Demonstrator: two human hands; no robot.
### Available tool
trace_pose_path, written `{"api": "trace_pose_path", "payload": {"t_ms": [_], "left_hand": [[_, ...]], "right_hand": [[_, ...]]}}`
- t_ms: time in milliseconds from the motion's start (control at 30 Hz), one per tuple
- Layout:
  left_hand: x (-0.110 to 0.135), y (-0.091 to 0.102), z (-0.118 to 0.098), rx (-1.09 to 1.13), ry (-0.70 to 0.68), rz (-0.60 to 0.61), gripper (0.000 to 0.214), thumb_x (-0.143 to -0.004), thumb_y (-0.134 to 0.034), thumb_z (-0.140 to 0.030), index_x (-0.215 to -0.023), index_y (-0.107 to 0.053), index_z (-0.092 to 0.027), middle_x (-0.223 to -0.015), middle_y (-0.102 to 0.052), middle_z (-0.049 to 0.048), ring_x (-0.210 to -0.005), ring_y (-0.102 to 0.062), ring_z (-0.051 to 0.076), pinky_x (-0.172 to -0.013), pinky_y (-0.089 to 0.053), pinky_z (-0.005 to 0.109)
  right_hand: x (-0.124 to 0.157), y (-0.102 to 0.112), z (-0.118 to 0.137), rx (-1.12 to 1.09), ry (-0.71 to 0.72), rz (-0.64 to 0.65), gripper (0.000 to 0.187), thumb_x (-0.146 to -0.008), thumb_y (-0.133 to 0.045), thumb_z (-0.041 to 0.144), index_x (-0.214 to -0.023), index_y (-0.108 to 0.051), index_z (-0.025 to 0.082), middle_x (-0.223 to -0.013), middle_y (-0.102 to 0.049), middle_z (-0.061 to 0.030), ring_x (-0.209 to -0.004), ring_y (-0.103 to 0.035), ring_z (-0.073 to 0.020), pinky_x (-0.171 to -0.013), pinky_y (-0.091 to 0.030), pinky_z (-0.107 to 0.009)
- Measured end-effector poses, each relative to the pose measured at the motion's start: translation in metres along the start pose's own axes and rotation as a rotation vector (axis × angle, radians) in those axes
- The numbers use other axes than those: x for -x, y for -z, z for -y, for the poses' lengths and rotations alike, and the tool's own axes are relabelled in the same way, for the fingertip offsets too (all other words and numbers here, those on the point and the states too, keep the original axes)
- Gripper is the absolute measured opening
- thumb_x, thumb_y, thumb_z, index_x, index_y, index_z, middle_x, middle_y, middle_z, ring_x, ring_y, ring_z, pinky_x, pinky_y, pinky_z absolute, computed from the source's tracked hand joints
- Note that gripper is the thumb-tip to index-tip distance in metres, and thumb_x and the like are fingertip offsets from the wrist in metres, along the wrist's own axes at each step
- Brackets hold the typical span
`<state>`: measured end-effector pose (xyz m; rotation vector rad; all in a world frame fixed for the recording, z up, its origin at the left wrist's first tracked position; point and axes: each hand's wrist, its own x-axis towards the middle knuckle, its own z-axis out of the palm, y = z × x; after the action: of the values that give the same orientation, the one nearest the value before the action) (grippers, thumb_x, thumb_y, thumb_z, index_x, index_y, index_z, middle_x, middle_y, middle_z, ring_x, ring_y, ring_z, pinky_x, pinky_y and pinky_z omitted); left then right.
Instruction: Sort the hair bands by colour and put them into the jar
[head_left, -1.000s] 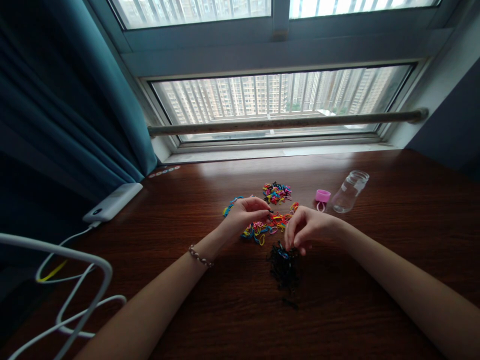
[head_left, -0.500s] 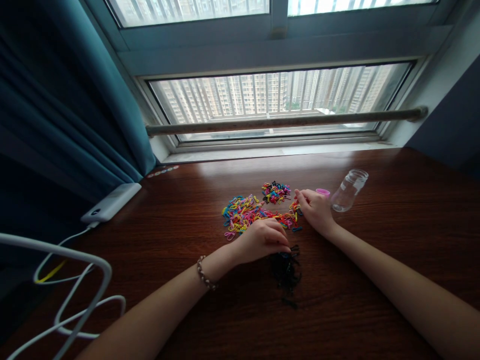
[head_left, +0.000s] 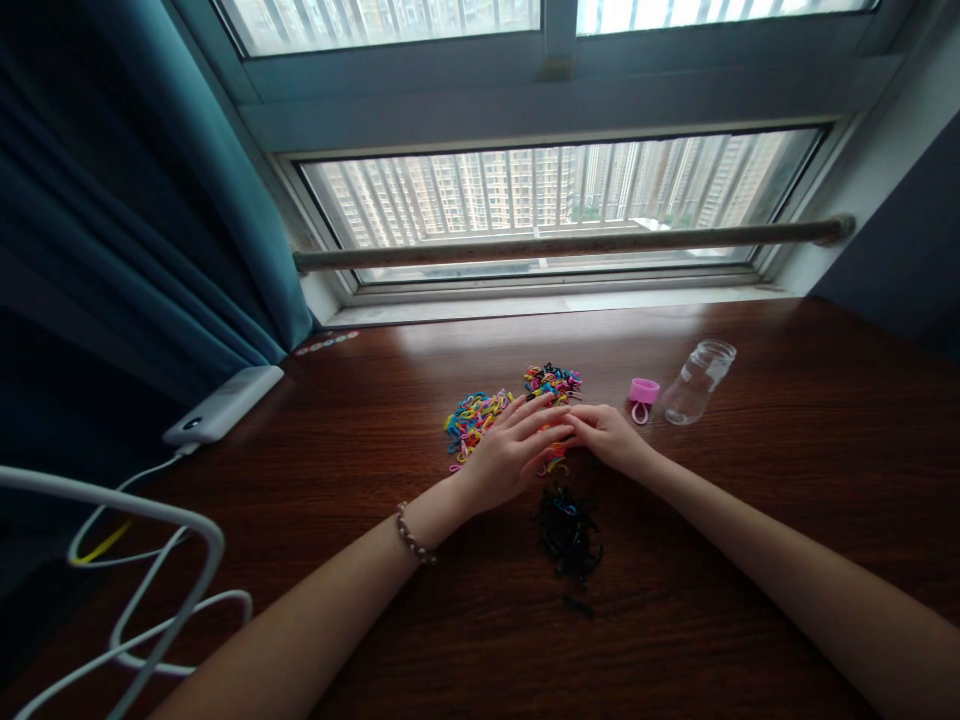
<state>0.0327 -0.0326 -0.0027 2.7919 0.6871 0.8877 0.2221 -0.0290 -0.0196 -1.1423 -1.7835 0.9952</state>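
Observation:
My left hand (head_left: 514, 450) lies palm down over a heap of colourful small rubber bands (head_left: 471, 420), its fingers stretched out and slightly spread. My right hand (head_left: 611, 438) rests at the heap's right edge, fingers extended leftward and close together. Its fingertips meet those of my left hand, which partly cover them. I see nothing held in either hand. Behind the hands is a smaller pile of mixed-colour bands (head_left: 551, 380). Nearer to me lies a pile of black bands (head_left: 568, 535), with a few strays below it.
A pink cap with a loop (head_left: 644, 391) and a clear bottle (head_left: 697, 385) are right of my hands on the brown wooden table (head_left: 780, 480). At left are a white power bank (head_left: 223, 405), white cables (head_left: 180, 520) and a blue curtain (head_left: 225, 200). A window stands behind.
My left hand has left the black pile and moved up over the colourful heap, its fingers opening out. My right hand moved left and down, pushing bands inward and uncovering the pink cap.

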Motion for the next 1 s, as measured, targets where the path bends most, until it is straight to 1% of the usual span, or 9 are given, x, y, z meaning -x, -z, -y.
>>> {"api": "trace_pose_path", "payload": {"t_ms": [67, 167, 267, 333, 433, 533, 700, 867, 1000], "left_hand": [[-0.001, 0.002, -0.002, -0.031, -0.072, 0.092, 0.036, -0.086, -0.044, -0.021, -0.122, -0.047, -0.026, -0.133, -0.044, 0.0027, -0.131, -0.024, 0.021, -0.108, -0.018, 0.047], [-0.001, 0.003, -0.002, -0.019, -0.131, 0.220, 0.038, -0.086, -0.044, -0.021, -0.123, -0.045, -0.028, -0.135, -0.041, 0.0021, -0.131, -0.024, 0.020, -0.108, -0.018, 0.046], [0.000, 0.003, 0.003, 0.027, -0.133, 0.297, 0.034, -0.087, -0.041, -0.021, -0.120, -0.049, -0.027, -0.128, -0.050, 0.0031, -0.125, -0.037, 0.018, -0.106, -0.027, 0.041], [0.001, 0.002, 0.006, 0.046, -0.122, 0.295, 0.030, -0.087, -0.040, -0.022, -0.114, -0.054, -0.025, -0.119, -0.057, 0.0038, -0.117, -0.046, 0.017, -0.103, -0.032, 0.037], [0.002, 0.002, 0.009, 0.002, -0.087, 0.236, 0.026, -0.087, -0.039, -0.023, -0.102, -0.060, -0.021, -0.107, -0.063, 0.0060, -0.104, -0.055, 0.016, -0.097, -0.037, 0.034], [0.002, 0.003, 0.009, -0.140, -0.046, 0.203, 0.024, -0.086, -0.039, -0.022, -0.089, -0.062, -0.018, -0.094, -0.064, 0.0071, -0.092, -0.057, 0.017, -0.091, -0.040, 0.034], [0.002, 0.007, 0.011, -0.418, 0.083, 0.192, 0.022, -0.082, -0.041, -0.023, -0.075, -0.060, -0.016, -0.081, -0.060, 0.0085, -0.086, -0.055, 0.021, -0.083, -0.039, 0.037], [0.004, 0.008, 0.016, -0.573, 0.241, 0.108, 0.017, -0.077, -0.046, -0.021, -0.080, -0.061, -0.014, -0.086, -0.061, 0.0129, -0.087, -0.052, 0.025, -0.080, -0.036, 0.041], [0.006, 0.009, 0.018, -0.621, 0.336, 0.064, 0.024, -0.075, -0.047, -0.019, -0.094, -0.060, -0.012, -0.089, -0.061, 0.0142, -0.086, -0.051, 0.027, -0.081, -0.034, 0.045]], "right_hand": [[-0.001, 0.001, 0.002, -0.208, -0.036, 0.006, 0.034, -0.080, -0.047, 0.045, -0.080, -0.065, 0.016, -0.077, -0.066, -0.0041, -0.073, -0.062, -0.0185, -0.064, -0.050, -0.029], [-0.003, 0.007, 0.004, -0.416, -0.123, -0.227, 0.035, -0.078, -0.050, 0.048, -0.079, -0.064, 0.016, -0.078, -0.066, -0.0065, -0.073, -0.063, -0.0189, -0.066, -0.052, -0.031], [-0.006, 0.015, 0.000, -0.467, -0.166, -0.420, 0.038, -0.076, -0.051, 0.052, -0.074, -0.062, 0.016, -0.074, -0.066, -0.0073, -0.065, -0.063, -0.0176, -0.063, -0.054, -0.033], [-0.007, 0.017, -0.004, -0.419, -0.158, -0.437, 0.039, -0.077, -0.049, 0.053, -0.072, -0.061, 0.016, -0.073, -0.065, -0.0071, -0.063, -0.062, -0.0171, -0.062, -0.054, -0.034], [-0.007, 0.019, -0.010, -0.199, -0.070, -0.399, 0.037, -0.082, -0.044, 0.048, -0.077, -0.063, 0.016, -0.078, -0.066, -0.0073, -0.072, -0.063, -0.0188, -0.071, -0.052, -0.035], [-0.004, 0.018, -0.011, 0.180, 0.127, -0.338, 0.030, -0.087, -0.040, 0.036, -0.089, -0.064, 0.017, -0.091, -0.065, -0.0085, -0.090, -0.059, -0.0210, -0.084, -0.046, -0.038], [-0.006, 0.012, 0.000, 0.565, 0.419, -0.111, 0.028, -0.087, -0.038, 0.019, -0.106, -0.059, 0.020, -0.111, -0.059, -0.0080, -0.110, -0.047, -0.0208, -0.097, -0.037, -0.041], [-0.031, 0.001, 0.009, 0.826, 0.409, 0.000, 0.034, -0.086, -0.043, 0.022, -0.117, -0.053, 0.024, -0.130, -0.046, -0.0072, -0.122, -0.033, -0.0275, -0.098, -0.033, -0.049], [-0.044, -0.005, -0.001, 0.915, 0.333, 0.066, 0.034, -0.085, -0.046, 0.028, -0.119, -0.053, 0.025, -0.132, -0.044, -0.0080, -0.121, -0.035, -0.0297, -0.097, -0.033, -0.051]]}}
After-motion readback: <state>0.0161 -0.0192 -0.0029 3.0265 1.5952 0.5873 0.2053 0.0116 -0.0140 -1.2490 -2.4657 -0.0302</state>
